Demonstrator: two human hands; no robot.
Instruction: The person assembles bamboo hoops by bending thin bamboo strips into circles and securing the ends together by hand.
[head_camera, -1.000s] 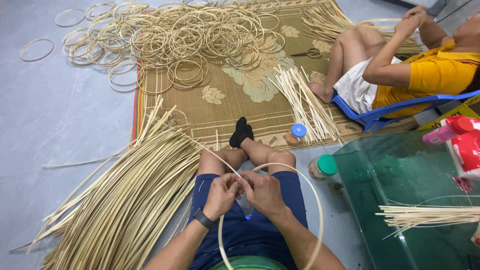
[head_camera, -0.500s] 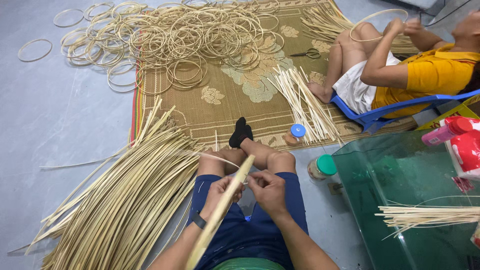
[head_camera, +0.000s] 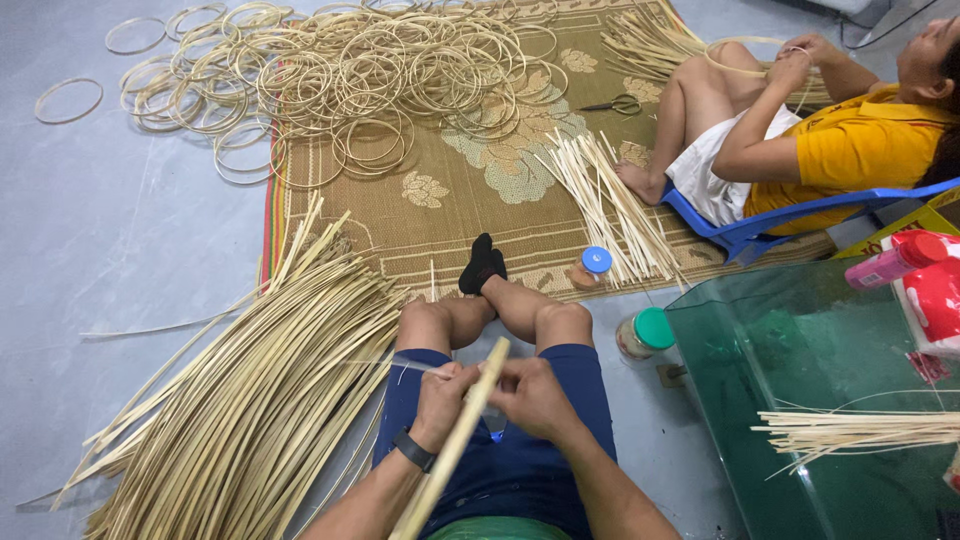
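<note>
Left hand (head_camera: 445, 390) and right hand (head_camera: 530, 395) were both pinched shut on one flat bamboo strip (head_camera: 455, 450), held over the lap, fists almost touching. Strip ran from the hands toward 7 o'clock, out past the bottom edge; its upper tip poked just above the fingers. Big loose pile of bamboo strips (head_camera: 250, 410) lay at 9 o'clock on the floor. Finished bamboo hoops (head_camera: 340, 80) were heaped at 11–12 o'clock on the woven mat (head_camera: 470, 200). Co-worker's hands (head_camera: 795, 60) at 2 o'clock held a hoop.

Single head view, steep downward over own lap, near; floor mat (head_camera: 480, 190) beyond (no second view).
</note>
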